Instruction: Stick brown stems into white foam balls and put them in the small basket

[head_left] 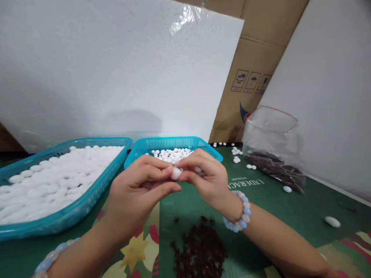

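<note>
My left hand (142, 179) and my right hand (204, 173) meet in the middle of the view. Between their fingertips they pinch a small white egg-shaped piece (176, 173). A second white piece (198, 170) shows partly behind the curled fingers of my right hand; how it is held is hidden. Just beyond my hands stands a blue plastic basket (176, 143) with many small white pieces (171, 155) in it. A loose heap of dark brown bits (199, 251) lies on the green surface below my hands.
At left, a larger blue tray (95, 193) is filled with white egg-shaped pieces (63, 173). A clear bag (272, 131) with dark brown bits leans at the right. Loose white pieces (332, 221) lie scattered there. White and cardboard panels (257, 50) stand behind.
</note>
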Motion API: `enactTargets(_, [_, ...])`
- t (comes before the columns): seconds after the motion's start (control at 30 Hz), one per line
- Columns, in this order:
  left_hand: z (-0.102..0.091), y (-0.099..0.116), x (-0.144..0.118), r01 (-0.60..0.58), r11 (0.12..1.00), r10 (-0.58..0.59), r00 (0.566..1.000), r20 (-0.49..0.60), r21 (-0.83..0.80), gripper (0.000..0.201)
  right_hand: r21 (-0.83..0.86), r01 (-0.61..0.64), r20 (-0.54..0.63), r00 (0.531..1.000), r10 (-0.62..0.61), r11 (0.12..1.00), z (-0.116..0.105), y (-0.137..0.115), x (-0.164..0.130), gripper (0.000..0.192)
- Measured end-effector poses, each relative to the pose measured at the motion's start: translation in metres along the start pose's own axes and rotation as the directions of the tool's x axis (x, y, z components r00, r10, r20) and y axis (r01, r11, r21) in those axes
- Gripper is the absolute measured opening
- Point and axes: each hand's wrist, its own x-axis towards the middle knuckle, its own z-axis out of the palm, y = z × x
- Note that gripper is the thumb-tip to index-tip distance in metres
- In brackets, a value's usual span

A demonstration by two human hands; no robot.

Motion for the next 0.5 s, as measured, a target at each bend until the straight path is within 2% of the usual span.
enactTargets(0.17, [0.0028, -0.0015, 0.0012, 0.042, 0.999, -0.042, 0.999, -0.022, -0.016, 0.026, 0.175, -0.159, -0.112, 0.977, 0.18, 0.972, 0.0051, 0.0047, -0.0036, 0.012])
enactTargets(0.27, [0.0027, -0.0025, 0.0013, 0.053, 0.998, -0.056, 0.997, -0.048, -0.044, 0.027, 0.261, -0.22, -0.131, 0.956, 0.261, 0.94, 0.009, 0.0063, -0.0069, 0.014])
enactTargets(0.37, [0.0019, -0.0032, 0.0004, 0.047, 0.998, -0.05, 0.997, -0.058, -0.044, 0.027, 0.258, -0.252, -0.094, 0.954, 0.284, 0.933, 0.0098, 0.0047, -0.0075, 0.013])
enactTargets(0.5, [0.0023, -0.0026, -0.0009, 0.046, 0.998, -0.048, 0.997, -0.053, -0.042, 0.025, 0.2, -0.215, -0.077, 0.969, 0.234, 0.956, 0.0083, 0.0005, -0.0065, 0.006])
